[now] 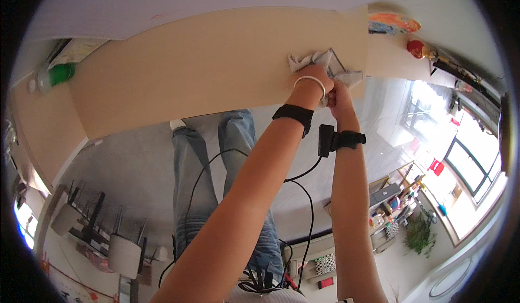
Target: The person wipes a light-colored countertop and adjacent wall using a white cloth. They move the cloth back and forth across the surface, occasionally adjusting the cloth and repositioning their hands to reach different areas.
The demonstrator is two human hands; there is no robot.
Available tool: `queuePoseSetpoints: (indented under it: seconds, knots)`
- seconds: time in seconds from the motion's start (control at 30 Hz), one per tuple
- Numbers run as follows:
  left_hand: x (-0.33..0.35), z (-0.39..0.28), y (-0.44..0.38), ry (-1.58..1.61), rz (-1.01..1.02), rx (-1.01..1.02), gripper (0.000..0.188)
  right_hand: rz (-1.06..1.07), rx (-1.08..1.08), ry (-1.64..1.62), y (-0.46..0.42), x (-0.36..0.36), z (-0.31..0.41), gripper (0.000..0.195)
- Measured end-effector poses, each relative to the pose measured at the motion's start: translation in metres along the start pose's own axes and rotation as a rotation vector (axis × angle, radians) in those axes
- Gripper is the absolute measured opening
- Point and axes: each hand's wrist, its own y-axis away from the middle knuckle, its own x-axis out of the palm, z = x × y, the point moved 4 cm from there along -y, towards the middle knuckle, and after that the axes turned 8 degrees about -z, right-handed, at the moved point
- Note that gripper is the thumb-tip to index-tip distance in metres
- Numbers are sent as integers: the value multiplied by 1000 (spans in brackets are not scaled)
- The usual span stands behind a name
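Note:
At the right end of a broad tan panel, my left hand grips a crumpled pale grey cloth. It wears a white bangle at the wrist. My right hand is curled right beside it, fingers closed on a lower fold of the same cloth. One cloth flap spreads out to the right of the hands. A thin dark-edged corner shows among the folds; whether it belongs to the cloth cannot be told. Black straps circle both forearms, with a small black box on the right one.
Black cables hang across my jeans. A green-and-clear bottle stands at the left by the panel. A colourful round plate and a red ornament are at the right. Behind are chairs, a sofa and a cluttered table.

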Motion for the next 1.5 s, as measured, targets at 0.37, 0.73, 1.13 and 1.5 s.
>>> queuePoseSetpoints:
  seconds: [0.37,0.73,1.13,1.5]
  knots:
    - [21,-12,-21,-76,84,-10,21,9,11,-1,4,-10,11,28]
    - [25,13,-5,153,-29,24,31,106,77,194,-1,-6,17,29]
    - [-32,152,41,-330,172,417,15,416,-67,909,49,135,-21,27]
    - [-139,322,120,383,-503,-149,21,798,-835,1134,109,310,-97,18]
